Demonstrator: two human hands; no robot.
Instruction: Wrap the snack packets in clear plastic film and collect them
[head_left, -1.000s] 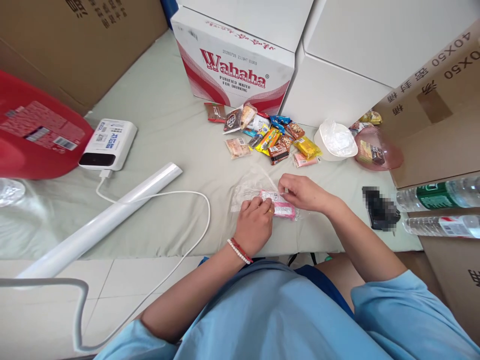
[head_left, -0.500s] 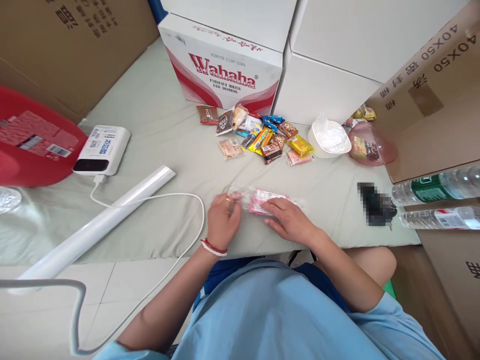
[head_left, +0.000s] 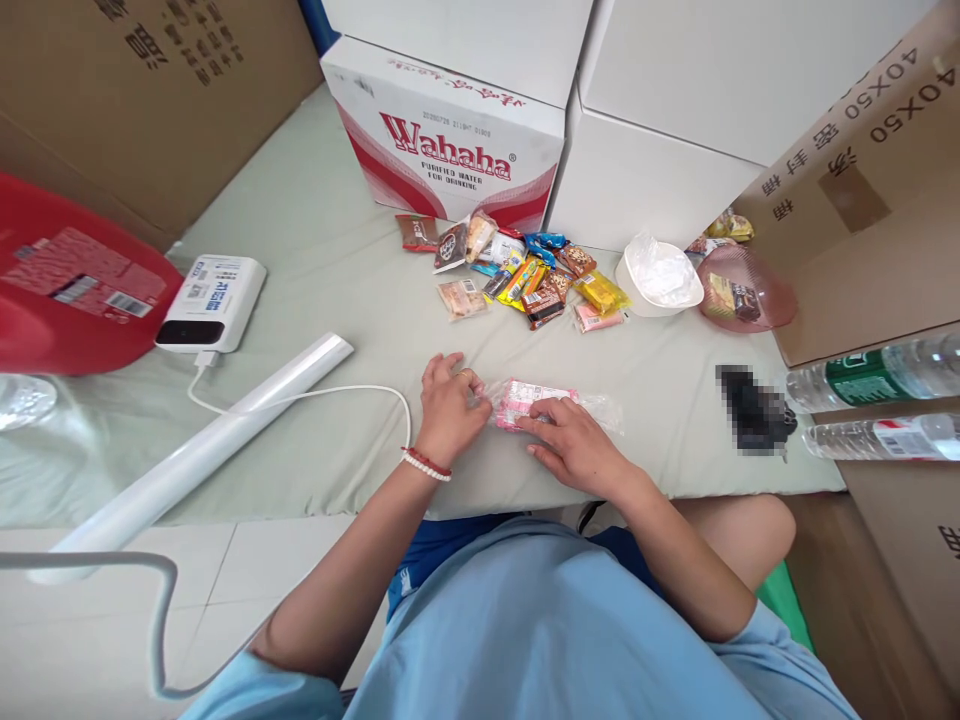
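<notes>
A pink-and-white packet [head_left: 517,398] lies flat on the cloth inside a clear plastic bag [head_left: 606,412], whose loose ends spread to either side. At the bag's left end, my left hand [head_left: 452,408] pinches the film between thumb and forefinger, its other fingers raised. My right hand [head_left: 581,450] rests on the near right part of the packet with fingers stretched out, holding it from above. Beyond both hands lies a pile of small wrapped snacks [head_left: 544,305], with a pale packet [head_left: 461,298] at its left.
A white bowl [head_left: 637,295] with crumpled plastic and a pink basket [head_left: 780,305] stand right of the snacks. Boxes [head_left: 450,90] line the back. Two bottles [head_left: 862,380] lie at right. A white device [head_left: 214,300], its cable and a long white tube [head_left: 210,455] are at left.
My left hand has turned and its fingers have lifted apart from the pinch at the bag's end. My right hand has shifted slightly left on the packet.
</notes>
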